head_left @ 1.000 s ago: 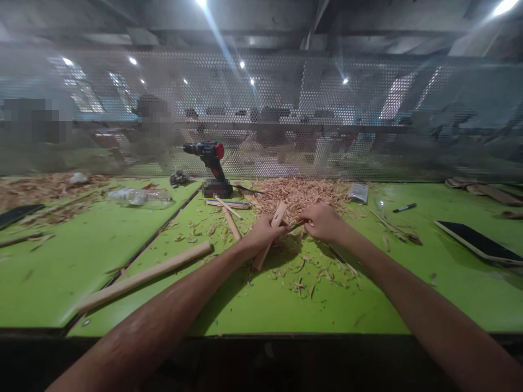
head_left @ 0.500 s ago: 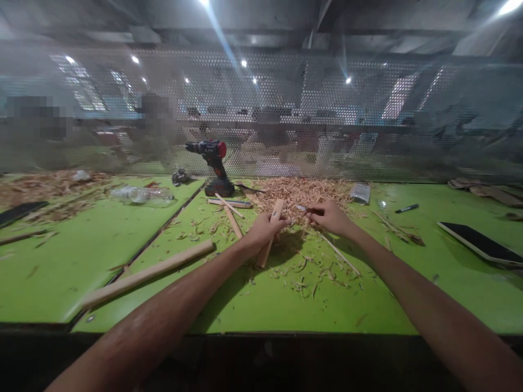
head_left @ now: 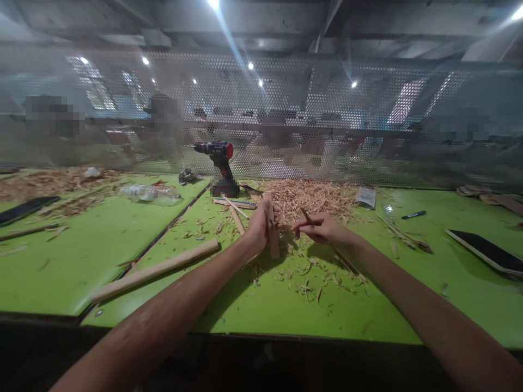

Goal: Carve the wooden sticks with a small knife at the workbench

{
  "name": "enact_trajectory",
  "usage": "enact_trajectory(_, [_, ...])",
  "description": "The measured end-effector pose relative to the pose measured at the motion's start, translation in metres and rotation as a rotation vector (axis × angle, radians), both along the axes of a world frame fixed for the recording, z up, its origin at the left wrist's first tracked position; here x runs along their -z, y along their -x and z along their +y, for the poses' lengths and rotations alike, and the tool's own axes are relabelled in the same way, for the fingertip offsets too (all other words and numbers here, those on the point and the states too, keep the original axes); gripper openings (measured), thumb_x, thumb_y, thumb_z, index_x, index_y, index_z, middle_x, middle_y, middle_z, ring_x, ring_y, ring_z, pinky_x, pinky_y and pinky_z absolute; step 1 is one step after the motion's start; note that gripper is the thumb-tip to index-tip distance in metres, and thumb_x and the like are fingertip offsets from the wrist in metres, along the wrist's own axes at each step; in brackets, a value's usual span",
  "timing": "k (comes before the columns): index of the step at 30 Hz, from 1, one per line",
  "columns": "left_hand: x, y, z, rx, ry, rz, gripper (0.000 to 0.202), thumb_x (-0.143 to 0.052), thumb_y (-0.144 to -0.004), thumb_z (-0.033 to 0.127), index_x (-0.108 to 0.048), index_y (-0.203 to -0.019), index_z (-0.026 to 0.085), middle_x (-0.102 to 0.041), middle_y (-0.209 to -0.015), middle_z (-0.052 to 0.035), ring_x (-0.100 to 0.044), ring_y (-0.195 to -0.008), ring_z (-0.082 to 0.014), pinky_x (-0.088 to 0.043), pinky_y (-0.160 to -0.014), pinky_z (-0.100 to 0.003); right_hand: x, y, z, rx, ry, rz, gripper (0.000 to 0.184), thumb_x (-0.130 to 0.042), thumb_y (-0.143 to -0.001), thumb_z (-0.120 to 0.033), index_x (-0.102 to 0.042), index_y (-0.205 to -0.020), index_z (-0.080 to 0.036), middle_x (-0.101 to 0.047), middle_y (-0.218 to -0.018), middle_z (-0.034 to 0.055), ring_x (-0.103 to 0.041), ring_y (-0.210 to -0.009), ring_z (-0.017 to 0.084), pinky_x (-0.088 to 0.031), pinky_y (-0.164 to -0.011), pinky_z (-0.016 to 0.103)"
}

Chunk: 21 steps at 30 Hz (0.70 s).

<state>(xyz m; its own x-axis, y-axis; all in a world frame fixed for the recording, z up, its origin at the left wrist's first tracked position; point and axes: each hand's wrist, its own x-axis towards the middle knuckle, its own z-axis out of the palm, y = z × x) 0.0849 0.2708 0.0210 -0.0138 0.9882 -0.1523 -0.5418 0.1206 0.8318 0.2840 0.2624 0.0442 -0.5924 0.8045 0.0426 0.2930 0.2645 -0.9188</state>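
My left hand (head_left: 258, 226) is wrapped round a short wooden stick (head_left: 272, 235), which stands nearly upright on the green table (head_left: 253, 305). Just to its right, my right hand (head_left: 322, 228) is closed on a small knife (head_left: 306, 216) whose tip points up and away. The two hands are a little apart. Loose wood shavings (head_left: 314, 272) lie on the table under and in front of both hands. A big heap of shavings (head_left: 312, 197) sits right behind them.
A long wooden bar (head_left: 157, 270) lies at the left front. A red and black cordless drill (head_left: 218, 163) stands at the back, with thin sticks (head_left: 237, 212) beside it. A plastic bottle (head_left: 149, 193), a marker (head_left: 413, 215) and a dark tablet (head_left: 484, 251) also lie about. Perforated mesh (head_left: 286, 109) closes the back.
My left hand has turned the stick from lying slanted to nearly upright. My right hand drew the knife off the stick and back to the right, then lifted its tip.
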Motion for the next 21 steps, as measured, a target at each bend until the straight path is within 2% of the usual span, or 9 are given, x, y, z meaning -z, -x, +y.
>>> enact_trajectory(4, [0.0, 0.0, 0.003, -0.018, 0.064, 0.005, 0.036, -0.061, -0.085, 0.054, -0.058, -0.074, 0.019, -0.055, -0.056, 0.0018, -0.057, -0.047, -0.0126, -0.051, -0.051, -0.024, 0.001, 0.01, -0.007, -0.084, -0.042, -0.097, 0.024, -0.069, -0.085, -0.039, -0.078, -0.096, -0.02, -0.049, -0.05, -0.0055, -0.035, -0.043, 0.007, -0.026, -0.042, 0.023])
enact_trajectory(7, [0.0, -0.001, 0.003, -0.05, 0.067, -0.003, 0.03, -0.059, -0.089, 0.046, -0.06, -0.078, 0.018, -0.057, -0.059, 0.0023, -0.057, -0.049, -0.0113, -0.052, -0.054, -0.023, 0.002, 0.01, -0.006, -0.084, -0.008, -0.094, 0.029, -0.068, -0.087, -0.042, -0.078, -0.103, -0.02, -0.041, -0.046, -0.0083, -0.032, -0.04, 0.007, -0.025, -0.041, 0.022])
enact_trajectory(11, [0.0, 0.0, 0.004, -0.087, 0.024, -0.025, 0.022, -0.056, -0.092, 0.038, -0.061, -0.083, 0.018, -0.059, -0.064, 0.0021, -0.058, -0.053, -0.0101, -0.053, -0.057, -0.022, 0.0, 0.007, -0.006, -0.116, 0.01, -0.047, 0.033, -0.069, -0.086, -0.044, -0.077, -0.106, -0.019, -0.054, -0.053, -0.0051, -0.036, -0.041, 0.006, -0.028, -0.04, 0.021])
enact_trajectory(14, [-0.001, 0.003, 0.004, -0.109, 0.004, -0.052, 0.02, -0.057, -0.092, 0.036, -0.062, -0.09, 0.018, -0.056, -0.062, 0.0029, -0.057, -0.054, -0.0104, -0.054, -0.057, -0.023, 0.0, 0.007, -0.006, -0.088, -0.031, -0.076, 0.031, -0.068, -0.087, -0.042, -0.078, -0.104, -0.018, -0.052, -0.051, -0.0055, -0.034, -0.04, 0.006, -0.027, -0.039, 0.021])
enact_trajectory(17, [-0.004, 0.004, 0.005, -0.14, -0.017, -0.078, 0.017, -0.058, -0.091, 0.033, -0.062, -0.086, 0.017, -0.049, -0.058, 0.0049, -0.049, -0.049, -0.0081, -0.049, -0.053, -0.02, 0.002, 0.006, -0.006, -0.079, -0.034, -0.139, 0.026, -0.068, -0.087, -0.04, -0.079, -0.099, -0.019, -0.054, -0.053, -0.0046, -0.033, -0.041, 0.006, -0.026, -0.04, 0.021])
enact_trajectory(21, [-0.005, 0.004, 0.006, -0.195, -0.049, -0.094, 0.013, -0.064, -0.083, 0.029, -0.061, -0.082, 0.017, -0.057, -0.068, 0.0031, -0.053, -0.056, -0.0073, -0.043, -0.051, -0.017, 0.002, 0.0, -0.002, -0.171, 0.033, -0.208, 0.025, -0.069, -0.086, -0.04, -0.08, -0.096, -0.019, -0.058, -0.058, -0.0026, -0.039, -0.047, 0.006, -0.029, -0.043, 0.021])
